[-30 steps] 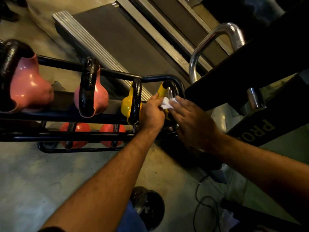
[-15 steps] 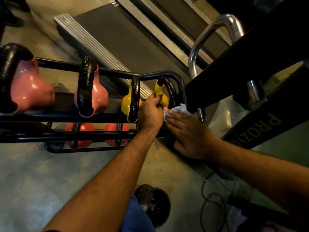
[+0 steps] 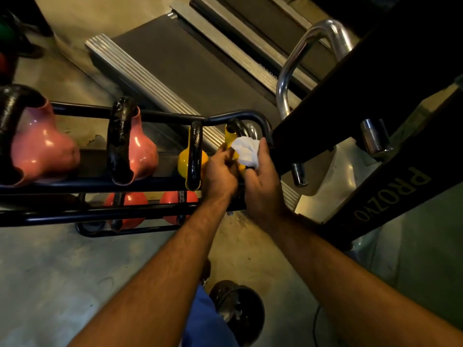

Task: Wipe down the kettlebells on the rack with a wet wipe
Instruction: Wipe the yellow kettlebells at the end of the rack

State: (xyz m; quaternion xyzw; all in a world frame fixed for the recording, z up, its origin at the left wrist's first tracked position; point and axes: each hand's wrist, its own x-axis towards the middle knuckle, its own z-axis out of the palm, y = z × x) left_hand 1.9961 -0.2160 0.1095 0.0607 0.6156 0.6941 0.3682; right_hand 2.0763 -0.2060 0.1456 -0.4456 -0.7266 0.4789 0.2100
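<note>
Bracing the end yellow kettlebell (image 3: 229,136) at frame centre, your left hand (image 3: 220,170) curled around it while your right hand (image 3: 263,181) pinched the wet wipe (image 3: 246,151) — best rub firmly around the handle.

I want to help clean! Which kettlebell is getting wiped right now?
The yellow kettlebell at the right end of the top rail. Both hands are on it, and the white wipe covers it. The other kettlebells are untouched.

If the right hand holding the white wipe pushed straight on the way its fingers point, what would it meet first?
Probably the black handle of the end yellow kettlebell: the right hand presses the crumpled white wipe just below it. The black tubular rack rail lies beyond; depth is unclear.
</note>
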